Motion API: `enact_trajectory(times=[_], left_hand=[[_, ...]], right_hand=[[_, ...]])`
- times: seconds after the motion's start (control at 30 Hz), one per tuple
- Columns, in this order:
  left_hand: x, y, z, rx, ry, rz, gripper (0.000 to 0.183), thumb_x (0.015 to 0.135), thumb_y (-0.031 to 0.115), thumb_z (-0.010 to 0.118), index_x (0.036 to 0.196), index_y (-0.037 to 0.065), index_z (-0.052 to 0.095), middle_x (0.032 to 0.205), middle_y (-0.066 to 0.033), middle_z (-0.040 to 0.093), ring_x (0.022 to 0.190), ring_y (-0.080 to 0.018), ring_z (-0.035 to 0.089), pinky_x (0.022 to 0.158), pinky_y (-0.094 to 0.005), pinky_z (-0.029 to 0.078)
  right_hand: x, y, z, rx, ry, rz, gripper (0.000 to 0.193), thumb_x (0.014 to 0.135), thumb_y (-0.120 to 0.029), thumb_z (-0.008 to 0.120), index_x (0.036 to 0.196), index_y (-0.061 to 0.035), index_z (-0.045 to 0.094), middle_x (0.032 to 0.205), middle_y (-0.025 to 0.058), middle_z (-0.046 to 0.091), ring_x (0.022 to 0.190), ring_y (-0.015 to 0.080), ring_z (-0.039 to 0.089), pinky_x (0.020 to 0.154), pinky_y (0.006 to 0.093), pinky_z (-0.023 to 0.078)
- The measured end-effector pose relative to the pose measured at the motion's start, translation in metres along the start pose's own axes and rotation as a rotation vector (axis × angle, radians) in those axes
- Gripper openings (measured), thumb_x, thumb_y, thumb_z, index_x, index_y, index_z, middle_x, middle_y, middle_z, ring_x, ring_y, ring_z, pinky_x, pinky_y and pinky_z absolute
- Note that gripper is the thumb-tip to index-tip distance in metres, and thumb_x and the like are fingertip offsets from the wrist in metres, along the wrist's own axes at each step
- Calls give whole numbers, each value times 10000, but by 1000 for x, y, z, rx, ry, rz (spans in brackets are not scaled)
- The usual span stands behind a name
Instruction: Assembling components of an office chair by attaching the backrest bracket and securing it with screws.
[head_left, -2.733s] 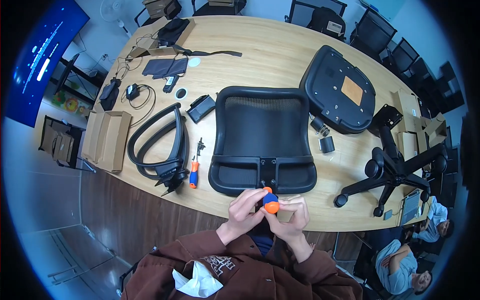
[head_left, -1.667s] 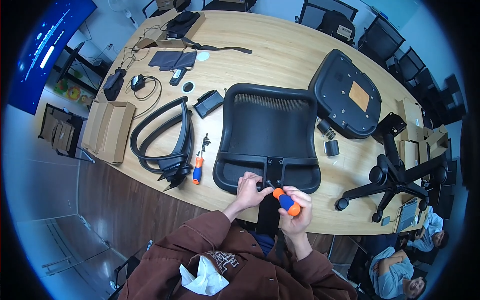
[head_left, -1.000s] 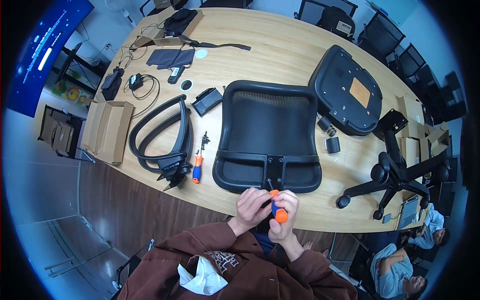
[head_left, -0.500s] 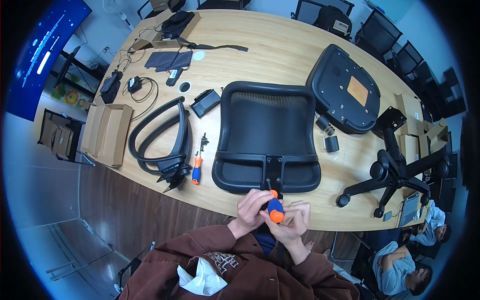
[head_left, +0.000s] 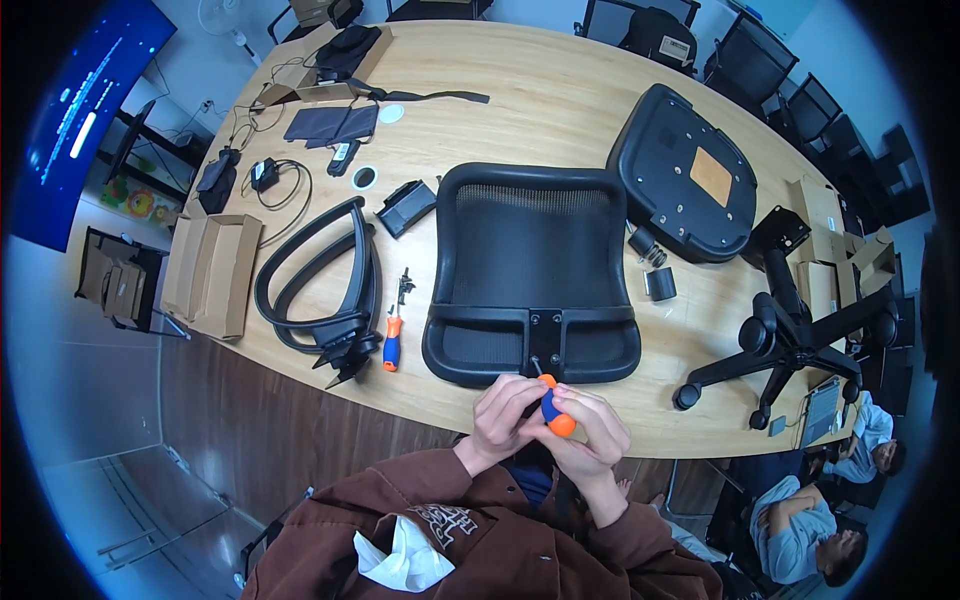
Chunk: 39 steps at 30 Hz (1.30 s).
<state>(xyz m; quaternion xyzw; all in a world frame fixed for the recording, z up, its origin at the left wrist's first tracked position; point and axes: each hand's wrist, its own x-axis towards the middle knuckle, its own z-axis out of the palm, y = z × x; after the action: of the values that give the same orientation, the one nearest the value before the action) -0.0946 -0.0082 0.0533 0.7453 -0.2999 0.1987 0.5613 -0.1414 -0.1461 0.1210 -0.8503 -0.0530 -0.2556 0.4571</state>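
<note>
A black mesh chair backrest [head_left: 532,250] lies on the table in front of me, its bracket [head_left: 545,340] toward me. An orange and blue screwdriver [head_left: 562,424] points at the lower part of this bracket, its tip by a screw. My right hand [head_left: 588,432] has its fingers wrapped round the handle. My left hand [head_left: 500,415] is closed around the front of the screwdriver, near the shaft; its fingertips are partly hidden. Left of the backrest lies a second orange and blue screwdriver [head_left: 393,343], with several dark screws [head_left: 405,286] just beyond it.
Black armrests [head_left: 325,290] and an open cardboard box [head_left: 212,275] lie at the left. A seat [head_left: 685,175] rests upside down at the far right, above a wheeled base [head_left: 790,340]. A gas-lift cover [head_left: 660,284] stands beside the backrest. Two people sit at the lower right.
My right hand has turned and shifted round the screwdriver handle, now covering more of it. The handle's end has swung slightly right. My left hand stays nearly in place.
</note>
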Motion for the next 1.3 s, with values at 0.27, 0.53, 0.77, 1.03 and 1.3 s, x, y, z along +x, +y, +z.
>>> enact_trajectory(times=[0.27,0.53,0.77,1.03,1.3], left_hand=[[5,-3,-7,19,-51,-22,391,731,45,813,1088,-53,687,1043,-173,721,861,-310,709,740,-361,560],[3,-2,-12,-39,-79,-26,359,744,17,783,1078,-65,680,1058,-192,716,842,-321,700,709,-367,561],[1,0,-6,-55,0,-43,356,762,-30,777,1096,-84,667,1054,-194,708,822,-321,685,706,-369,564],[3,-1,-7,-15,-97,-25,404,727,-17,788,1113,-70,680,1069,-211,719,841,-312,708,727,-368,574],[-5,1,-1,-57,10,-45,402,733,-25,790,1113,-70,666,1066,-220,716,827,-316,713,709,-353,581]], right_hand=[[-3,7,-3,7,-33,-105,439,692,-72,899,1062,-9,672,1031,179,717,966,317,720,839,373,592],[3,-3,3,112,-27,52,384,686,-75,889,995,-25,666,1015,156,694,987,329,688,921,411,547],[-12,11,12,2,71,-42,457,652,-152,945,975,-16,650,942,117,723,858,294,716,774,351,590],[6,2,-2,65,110,86,484,615,-177,972,926,-31,631,958,129,704,825,286,706,794,352,582],[-22,12,6,-51,91,-4,554,640,-261,975,999,-25,624,927,129,702,890,282,715,815,352,572]])
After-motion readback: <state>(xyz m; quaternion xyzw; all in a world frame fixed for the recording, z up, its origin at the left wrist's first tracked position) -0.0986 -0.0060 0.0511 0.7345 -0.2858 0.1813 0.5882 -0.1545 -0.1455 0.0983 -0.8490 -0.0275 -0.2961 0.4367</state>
